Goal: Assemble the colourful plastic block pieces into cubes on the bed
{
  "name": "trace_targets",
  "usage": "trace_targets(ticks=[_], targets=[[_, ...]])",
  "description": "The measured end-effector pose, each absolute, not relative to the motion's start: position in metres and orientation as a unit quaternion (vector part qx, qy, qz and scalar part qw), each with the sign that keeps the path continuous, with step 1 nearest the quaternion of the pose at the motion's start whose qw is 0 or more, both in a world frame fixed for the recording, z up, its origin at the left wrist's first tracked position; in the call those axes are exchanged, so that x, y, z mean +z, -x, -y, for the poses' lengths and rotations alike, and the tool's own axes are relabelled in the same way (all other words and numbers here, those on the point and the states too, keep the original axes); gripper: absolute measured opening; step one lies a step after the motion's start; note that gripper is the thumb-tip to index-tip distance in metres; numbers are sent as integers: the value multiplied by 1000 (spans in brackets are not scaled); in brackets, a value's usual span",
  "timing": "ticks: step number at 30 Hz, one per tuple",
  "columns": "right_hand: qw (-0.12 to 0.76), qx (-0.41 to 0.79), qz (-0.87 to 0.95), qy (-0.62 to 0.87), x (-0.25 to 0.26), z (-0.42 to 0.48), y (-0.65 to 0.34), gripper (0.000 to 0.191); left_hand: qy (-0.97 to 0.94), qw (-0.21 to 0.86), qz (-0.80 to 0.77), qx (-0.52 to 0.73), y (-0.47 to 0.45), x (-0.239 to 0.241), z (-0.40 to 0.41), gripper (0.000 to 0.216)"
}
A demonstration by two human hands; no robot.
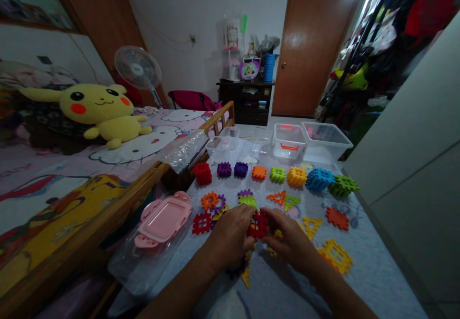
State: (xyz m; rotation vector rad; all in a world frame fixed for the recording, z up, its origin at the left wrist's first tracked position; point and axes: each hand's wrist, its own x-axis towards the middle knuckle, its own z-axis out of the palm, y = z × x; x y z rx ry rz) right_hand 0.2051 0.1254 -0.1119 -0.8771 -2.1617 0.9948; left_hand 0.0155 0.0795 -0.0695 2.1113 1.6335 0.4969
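Observation:
Between my two hands is a red square building tile (257,225) with notched edges and a windowed middle. My left hand (235,230) grips its left side, fingers curled round it. At its right edge, my right hand (282,230) pinches it between thumb and fingers. Loose tiles lie around: a red windowed tile (201,223) and an orange tile (209,200) to the left, a lime tile (247,199) just beyond, orange and green triangles (283,199) farther right. Nearer me on the right lie a yellow triangle (311,226) and a yellow square tile (337,256). Some pieces under my hands are partly hidden.
A row of colour-sorted tile stacks, from red (202,173) to green (344,186), stands across the cloth. Behind it are clear plastic boxes (288,141). A pink lid (165,219) lies on a clear lid at left, beside the wooden bed rail (136,180).

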Motion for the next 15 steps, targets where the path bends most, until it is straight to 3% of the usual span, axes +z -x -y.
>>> trace_targets(ticks=[9,15], targets=[[302,491,743,340,-120,-130,-204,47,-739,234,-587,232,-15,-76,-79,52],[296,476,760,329,-115,-127,-204,61,-741,244,-586,221,-17,-75,-78,49]])
